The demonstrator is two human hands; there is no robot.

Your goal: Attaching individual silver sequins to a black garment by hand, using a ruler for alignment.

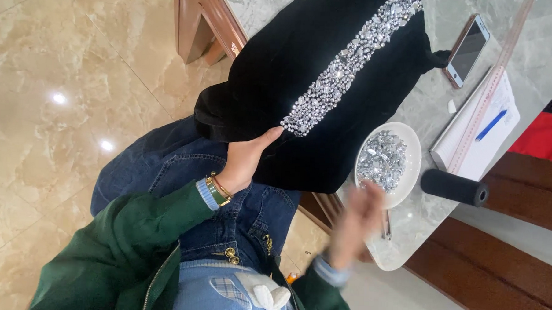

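- One black velvet cloth [303, 82], one rhinestone band [346, 63] running lengthwise, away from the person.
- One white dish [411, 147] of loose stones beside it.
- Left hand [246, 157] pinches cloth edge; right hand [354, 222] blurred, grip unclear.

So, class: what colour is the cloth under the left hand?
Black cloth with a silver gem band, left hand; head view.

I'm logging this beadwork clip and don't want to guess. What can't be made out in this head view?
- Right hand: motion-blurred near the white dish of stones; its grip and anything held cannot be told.
- Left hand: its fingers are tucked under the black velvet.
- Velvet and its crystal band: cut off by the top edge.
- Metal tool at the table edge: mostly hidden by the right hand.
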